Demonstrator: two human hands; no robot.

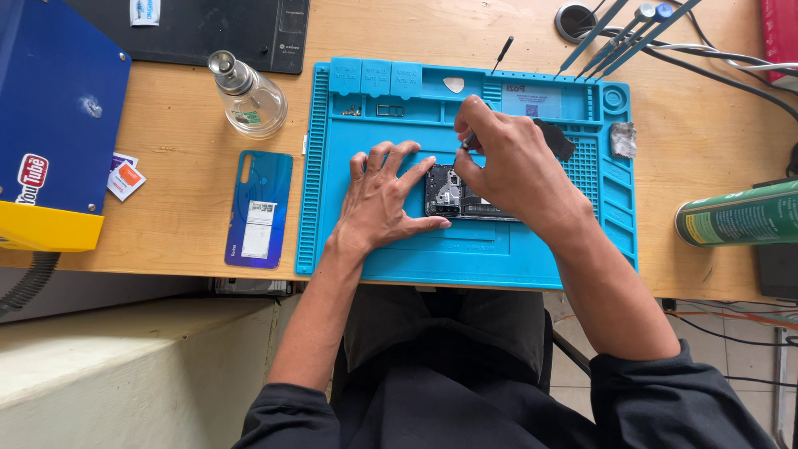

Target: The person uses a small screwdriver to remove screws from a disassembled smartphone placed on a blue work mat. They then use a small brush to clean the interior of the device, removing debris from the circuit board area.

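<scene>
Left hand (384, 198): you're pressing it flat, fingers spread, steadying the opened phone (453, 195) on the blue mat (499, 249).
Right hand (507, 162): you're pinching a small tool (468, 140) over it.

Blue work mat (391, 241) lies mid-worktop (191, 179). Left of mat: blue phone back cover (259, 209), flat; clear glass bottle (248, 98) above it; small orange cards (125, 176) farther left, beside a blue-and-yellow box (54, 125). Black pad (224, 29) beyond the mat's upper left. Right of mat: green spray can (738, 214) on its side. Cables (715, 62) at upper right.
</scene>
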